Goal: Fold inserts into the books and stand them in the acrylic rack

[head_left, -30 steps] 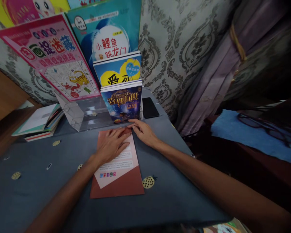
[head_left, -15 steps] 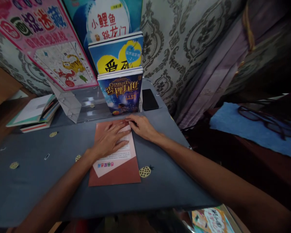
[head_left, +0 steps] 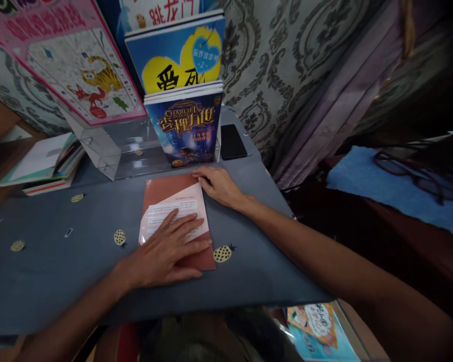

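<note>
On the far left of the cloth-covered desk [head_left: 60, 271], a small stack of books [head_left: 38, 163] lies flat. Right of it, a pink picture-puzzle book [head_left: 79, 80] leans on a clear acrylic display stand [head_left: 111, 161]. The left hand [head_left: 166, 256], palm down with fingers spread wide, rests on the near part of a reddish-brown paperback [head_left: 166, 187], which lies flat just in front of the stand. Beyond it stand blue "Charlie IX" paperbacks [head_left: 189, 130]. The right hand [head_left: 221, 186], fingers bent and close together, touches the paperback's far right corner; whether it pinches the cover cannot be told. A black smartphone [head_left: 233, 142] lies beyond this hand. At the right, apart from the desk, eyeglasses [head_left: 411, 173] rest on a blue cloth [head_left: 355, 176].
</note>
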`<state>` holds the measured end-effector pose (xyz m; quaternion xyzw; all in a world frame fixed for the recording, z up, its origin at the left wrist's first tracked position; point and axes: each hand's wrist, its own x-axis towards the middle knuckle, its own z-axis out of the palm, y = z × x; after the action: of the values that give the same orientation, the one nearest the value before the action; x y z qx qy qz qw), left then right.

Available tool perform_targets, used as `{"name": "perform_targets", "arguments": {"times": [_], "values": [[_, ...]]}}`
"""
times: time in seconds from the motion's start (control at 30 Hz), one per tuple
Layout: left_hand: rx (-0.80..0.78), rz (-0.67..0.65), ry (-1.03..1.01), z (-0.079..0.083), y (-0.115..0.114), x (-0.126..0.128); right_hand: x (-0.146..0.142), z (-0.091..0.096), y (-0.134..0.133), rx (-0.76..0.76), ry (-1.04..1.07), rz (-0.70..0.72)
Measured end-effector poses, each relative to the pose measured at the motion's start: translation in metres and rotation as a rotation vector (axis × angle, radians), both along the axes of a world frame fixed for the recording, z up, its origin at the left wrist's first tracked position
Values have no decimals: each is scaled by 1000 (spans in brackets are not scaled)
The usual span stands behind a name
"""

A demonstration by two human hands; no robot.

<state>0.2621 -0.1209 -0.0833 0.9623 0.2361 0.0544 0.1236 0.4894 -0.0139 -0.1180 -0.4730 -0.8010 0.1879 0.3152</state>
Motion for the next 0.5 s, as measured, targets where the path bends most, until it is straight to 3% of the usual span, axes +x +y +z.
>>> {"name": "perform_targets", "arguments": {"times": [0.23,0.5], "values": [[64,18,19,-4,-18,0,-1,0,-2,32,-38,1],[89,44,44,-4,-18,4,-2,-1,-2,64,-53,-4]]}}
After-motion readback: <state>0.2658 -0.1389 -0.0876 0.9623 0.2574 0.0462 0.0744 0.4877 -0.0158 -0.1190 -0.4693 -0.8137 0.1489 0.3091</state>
